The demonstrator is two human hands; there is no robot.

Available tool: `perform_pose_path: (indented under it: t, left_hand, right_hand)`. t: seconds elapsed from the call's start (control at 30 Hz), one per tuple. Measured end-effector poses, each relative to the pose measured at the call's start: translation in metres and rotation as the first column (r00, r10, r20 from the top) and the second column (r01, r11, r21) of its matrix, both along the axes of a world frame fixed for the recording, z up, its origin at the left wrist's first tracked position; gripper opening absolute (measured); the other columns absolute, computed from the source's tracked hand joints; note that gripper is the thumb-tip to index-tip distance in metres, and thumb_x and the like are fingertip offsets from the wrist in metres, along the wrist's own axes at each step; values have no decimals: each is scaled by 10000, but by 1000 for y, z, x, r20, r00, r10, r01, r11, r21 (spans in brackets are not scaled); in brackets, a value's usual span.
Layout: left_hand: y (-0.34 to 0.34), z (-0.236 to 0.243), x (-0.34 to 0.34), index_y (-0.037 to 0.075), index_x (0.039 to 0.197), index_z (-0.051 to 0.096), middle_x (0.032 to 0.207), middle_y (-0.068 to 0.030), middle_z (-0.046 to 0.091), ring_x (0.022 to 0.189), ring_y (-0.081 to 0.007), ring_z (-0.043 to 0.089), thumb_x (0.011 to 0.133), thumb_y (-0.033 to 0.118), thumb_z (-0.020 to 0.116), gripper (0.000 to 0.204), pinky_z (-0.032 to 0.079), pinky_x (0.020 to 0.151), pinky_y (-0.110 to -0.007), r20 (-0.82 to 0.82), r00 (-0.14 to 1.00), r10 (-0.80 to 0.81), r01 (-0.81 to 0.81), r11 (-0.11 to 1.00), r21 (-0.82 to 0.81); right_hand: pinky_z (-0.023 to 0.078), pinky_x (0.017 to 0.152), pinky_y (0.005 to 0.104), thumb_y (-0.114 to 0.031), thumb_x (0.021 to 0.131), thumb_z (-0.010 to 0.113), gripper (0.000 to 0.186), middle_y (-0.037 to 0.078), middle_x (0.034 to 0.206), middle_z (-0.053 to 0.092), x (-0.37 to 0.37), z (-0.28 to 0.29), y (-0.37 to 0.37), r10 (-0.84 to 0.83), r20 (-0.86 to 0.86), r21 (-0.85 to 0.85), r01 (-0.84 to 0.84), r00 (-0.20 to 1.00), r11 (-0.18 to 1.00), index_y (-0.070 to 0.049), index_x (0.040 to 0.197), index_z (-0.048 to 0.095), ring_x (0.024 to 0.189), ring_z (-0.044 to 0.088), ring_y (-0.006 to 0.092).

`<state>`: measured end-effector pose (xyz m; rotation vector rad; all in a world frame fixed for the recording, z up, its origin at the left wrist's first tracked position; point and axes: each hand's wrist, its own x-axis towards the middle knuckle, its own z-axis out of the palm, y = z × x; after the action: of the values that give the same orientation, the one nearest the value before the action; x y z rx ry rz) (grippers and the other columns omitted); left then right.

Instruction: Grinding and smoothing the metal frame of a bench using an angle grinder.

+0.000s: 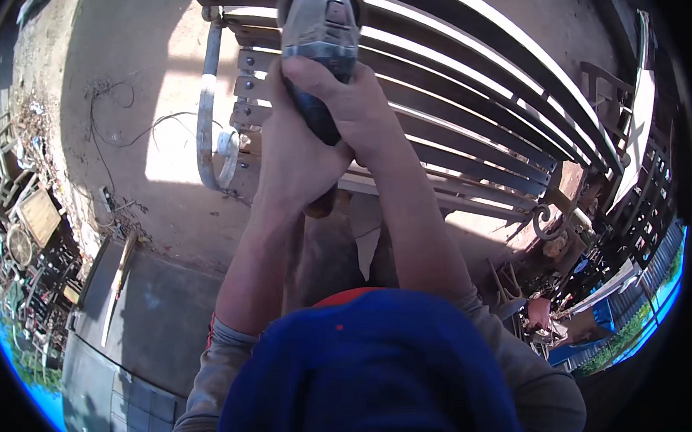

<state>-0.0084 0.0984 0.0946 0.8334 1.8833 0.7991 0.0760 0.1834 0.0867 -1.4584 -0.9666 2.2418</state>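
Note:
Both my hands grip an angle grinder [319,32] with a grey head and a dark body, raised in front of me at the top of the view. My left hand [297,160] is wrapped round the lower part of its body. Higher up, my right hand [361,111] closes over it with the thumb across the top. Beneath and beyond the tool stands a bench of dark slats [465,122], with a worn, light-coloured metal armrest [207,114] at its left end. The grinder hides part of the slats, and I cannot tell whether it touches them.
A thin dark cable [93,127] lies on the sunlit ground to the left. At lower left is a dark flat panel [164,301] with a wooden stick [118,291] on it. Scrap is heaped along the far left. A metal scroll [543,223] curls at the bench's right end.

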Motion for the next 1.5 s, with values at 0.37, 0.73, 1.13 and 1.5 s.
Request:
perform_pose_path:
  t: [0.37, 0.73, 1.13, 1.5]
  left_hand:
    - [25, 8, 90, 26, 1458, 239, 1124, -261, 680, 874, -381, 754, 725, 41, 807, 928, 598, 713, -461, 178, 984, 4, -10, 999, 34]
    - [42, -1, 294, 34, 1548, 83, 1196, -320, 675, 934, -463, 749, 749, 78, 805, 1078, 595, 746, -499, 222, 959, -176, 166, 984, 62]
    - [70, -10, 491, 20, 1574, 64, 1153, -364, 660, 866, -518, 738, 772, 68, 771, 1070, 590, 677, -522, 240, 890, -388, 397, 918, 14]
    - [42, -12, 399, 39, 1595, 111, 1145, -332, 684, 859, -500, 742, 760, 13, 712, 1029, 591, 695, -519, 29, 996, -81, 81, 997, -6]
  right_hand:
    - [582, 792, 287, -367, 878, 842, 454, 116, 987, 774, 93, 14, 19, -68, -91, 47, 73, 994, 996, 5, 1123, 751, 827, 730, 175]
    - [574, 768, 272, -367, 881, 841, 413, 93, 938, 768, 306, 17, 28, -190, 82, 33, 188, 978, 982, -17, 1084, 755, 795, 718, 150]
    - [553, 883, 324, -412, 893, 812, 579, 147, 1122, 729, 525, -26, 10, -519, 134, 120, 506, 844, 854, 2, 1273, 671, 945, 699, 212]
    - [543, 887, 334, -379, 851, 863, 500, 100, 1027, 747, 406, -29, 20, -209, -91, 32, 212, 974, 977, -26, 1175, 719, 935, 700, 197]
